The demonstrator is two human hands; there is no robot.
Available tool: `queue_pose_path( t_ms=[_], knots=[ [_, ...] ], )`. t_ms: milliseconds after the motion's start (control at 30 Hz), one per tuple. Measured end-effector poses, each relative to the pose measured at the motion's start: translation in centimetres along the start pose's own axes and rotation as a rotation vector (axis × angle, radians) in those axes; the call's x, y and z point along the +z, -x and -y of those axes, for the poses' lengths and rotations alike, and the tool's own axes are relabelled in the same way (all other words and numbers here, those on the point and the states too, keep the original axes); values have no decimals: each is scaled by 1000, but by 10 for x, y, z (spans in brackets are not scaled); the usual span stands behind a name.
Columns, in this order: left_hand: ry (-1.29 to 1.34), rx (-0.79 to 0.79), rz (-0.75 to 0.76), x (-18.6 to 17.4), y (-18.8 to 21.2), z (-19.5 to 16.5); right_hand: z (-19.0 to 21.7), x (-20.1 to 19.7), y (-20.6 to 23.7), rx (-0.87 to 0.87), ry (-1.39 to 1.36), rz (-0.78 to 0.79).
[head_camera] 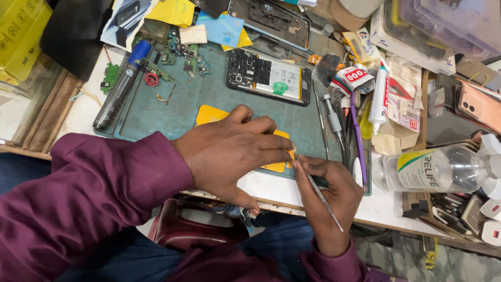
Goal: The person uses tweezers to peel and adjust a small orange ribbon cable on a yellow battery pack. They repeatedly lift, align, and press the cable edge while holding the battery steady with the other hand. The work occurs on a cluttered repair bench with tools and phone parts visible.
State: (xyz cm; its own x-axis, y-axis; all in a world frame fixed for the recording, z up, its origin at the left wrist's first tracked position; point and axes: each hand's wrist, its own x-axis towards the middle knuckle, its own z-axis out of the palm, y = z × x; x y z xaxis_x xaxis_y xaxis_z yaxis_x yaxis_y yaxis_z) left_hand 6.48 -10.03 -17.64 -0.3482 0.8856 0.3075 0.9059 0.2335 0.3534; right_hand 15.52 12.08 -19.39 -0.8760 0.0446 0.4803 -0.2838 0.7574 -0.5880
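Pinning a yellow card (211, 114), left hand (229, 151); right hand (329, 183) holds tweezers (321, 198).

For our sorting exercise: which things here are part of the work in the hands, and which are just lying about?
In use: left hand pressing the yellow panel; right hand holding tweezers.

Lying about: opened phone, black marker, clear bottle, white tube, screwdriver.

Yellow panel (211, 113) mostly hidden beneath left hand (232, 151); tweezer tip concealed at right hand (329, 183) fingertips. Spray bottle (438, 168) cut off at 3 o'clock edge.
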Motion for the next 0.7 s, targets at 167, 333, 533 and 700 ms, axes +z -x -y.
queue_pose_path(
  t_ms=[167,333,533,700],
  knots=[
    [-6,0,9,-1,0,-1,0,0,0,24,-86,3],
    [-6,-5,21,-1,-1,0,-1,1,-1,8,-24,7],
    [6,-12,23,-1,-1,-1,2,-2,-1,19,-84,27],
    [2,-3,11,-1,0,-1,2,0,-2,7,-11,15]
  ],
)
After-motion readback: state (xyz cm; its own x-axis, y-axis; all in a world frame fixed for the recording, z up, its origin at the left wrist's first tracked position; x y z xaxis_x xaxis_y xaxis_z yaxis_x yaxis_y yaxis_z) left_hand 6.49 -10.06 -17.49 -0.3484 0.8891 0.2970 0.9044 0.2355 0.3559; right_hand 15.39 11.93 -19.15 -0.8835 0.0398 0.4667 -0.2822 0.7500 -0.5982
